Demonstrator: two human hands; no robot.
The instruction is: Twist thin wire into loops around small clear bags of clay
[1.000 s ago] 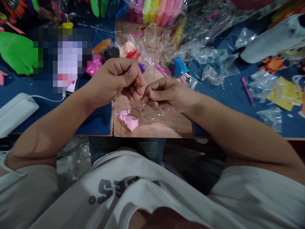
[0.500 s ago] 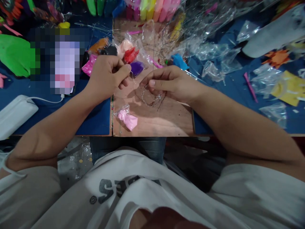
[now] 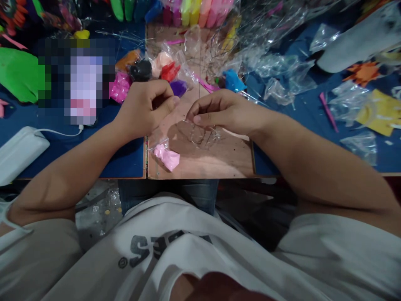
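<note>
Thin, shiny wire [image 3: 205, 140] hangs in loose loops beneath my right hand [image 3: 224, 109], whose thumb and fingers pinch it. To its left, my left hand [image 3: 147, 106] has its thumb pressed against a curled finger. Whatever is in that pinch is too small to make out. A gap separates the hands, both above the wooden board [image 3: 200, 165]. Nearest my left hand are a purple lump [image 3: 178, 88], a red lump [image 3: 170, 71] and a black lump [image 3: 140, 70]. A pink lump in a clear bag [image 3: 167, 157] lies below it, near the board's front edge.
A blurred-out phone [image 3: 84, 83] is cabled to a white power bank [image 3: 23, 152] at left. Bright clay sticks [image 3: 200, 12] stand at the back. Clear plastic bags [image 3: 266, 62], a magenta stick [image 3: 328, 112] and an orange spiky piece [image 3: 363, 73] lie at right.
My left hand's fingertips have shifted slightly right, and its fingers are more curled. The wire loops below my right hand have changed shape and hang a bit lower.
</note>
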